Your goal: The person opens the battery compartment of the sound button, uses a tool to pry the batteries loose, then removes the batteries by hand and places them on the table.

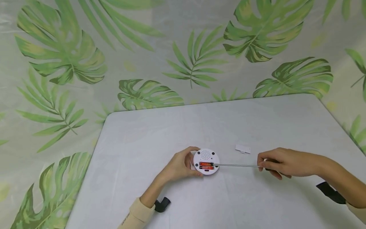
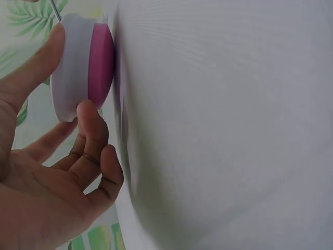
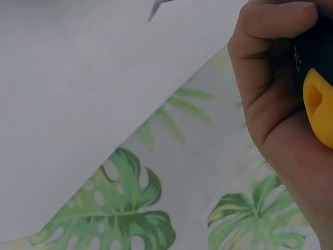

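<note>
Near the middle of the table, my left hand (image 1: 180,163) grips a round white device (image 1: 196,158) by its edge, fingers and thumb on its sides. Its underside faces up, with speaker holes and an open compartment holding red batteries (image 1: 206,165). The left wrist view shows a pink part (image 2: 101,65) of the device facing the table. My right hand (image 1: 281,163) holds a screwdriver (image 1: 238,165) by its handle. The handle is dark with a yellow end (image 3: 322,117) in the right wrist view. The screwdriver's tip is at the right end of the batteries.
A small white cover (image 1: 243,149) lies on the table to the right of the device. The table (image 1: 143,133) has a pale cloth, and a leaf-patterned sheet (image 1: 194,60) stands behind its far edge. Dark straps are at both wrists.
</note>
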Motion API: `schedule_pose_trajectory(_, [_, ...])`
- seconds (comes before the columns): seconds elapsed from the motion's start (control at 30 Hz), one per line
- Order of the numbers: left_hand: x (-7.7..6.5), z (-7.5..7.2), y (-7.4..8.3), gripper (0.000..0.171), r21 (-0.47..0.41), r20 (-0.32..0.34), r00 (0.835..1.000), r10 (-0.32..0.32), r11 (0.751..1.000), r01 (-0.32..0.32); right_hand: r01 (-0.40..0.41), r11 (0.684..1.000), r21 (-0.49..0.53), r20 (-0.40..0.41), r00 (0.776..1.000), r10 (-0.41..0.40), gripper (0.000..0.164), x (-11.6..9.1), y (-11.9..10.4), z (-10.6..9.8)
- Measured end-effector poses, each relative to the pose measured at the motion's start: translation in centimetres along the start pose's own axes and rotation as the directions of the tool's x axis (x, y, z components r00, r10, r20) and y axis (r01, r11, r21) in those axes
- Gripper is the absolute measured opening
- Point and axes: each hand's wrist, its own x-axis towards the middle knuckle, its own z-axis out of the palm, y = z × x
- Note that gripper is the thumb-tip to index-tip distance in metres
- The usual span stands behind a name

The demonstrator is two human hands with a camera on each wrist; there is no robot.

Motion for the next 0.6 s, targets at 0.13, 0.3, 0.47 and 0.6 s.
schedule_pose_trajectory(0.13, [0.1, 0.2, -0.2, 0.090, -0.009, 0.005, 1.000, 0.028, 1.000, -0.028, -0.038, 0.999, -0.009, 0.014, 0.999, 0.038, 0.018, 0.4, -0.6, -0.3])
schedule_pose_trajectory(0.3, [0.2, 0.4, -0.3, 0.094, 0.001, 0.009, 0.999, 0.049, 0.999, -0.049, -0.116, 0.992, -0.044, 0.012, 0.993, 0.117, 0.019, 0.6, -1.6, -0.7])
schedule_pose_trajectory(0.47, [0.3, 0.5, -0.1, 0.093, 0.027, -0.003, 0.998, 0.064, 0.998, -0.064, -0.145, 0.986, -0.084, 0.009, 0.989, 0.146, 0.021, 0.7, -2.4, -1.2])
schedule_pose_trajectory(0.6, [0.3, 0.5, 0.0, 0.092, 0.033, -0.014, 0.998, 0.062, 0.998, -0.062, -0.135, 0.984, -0.115, 0.016, 0.990, 0.138, 0.021, 1.0, -3.0, -1.5])
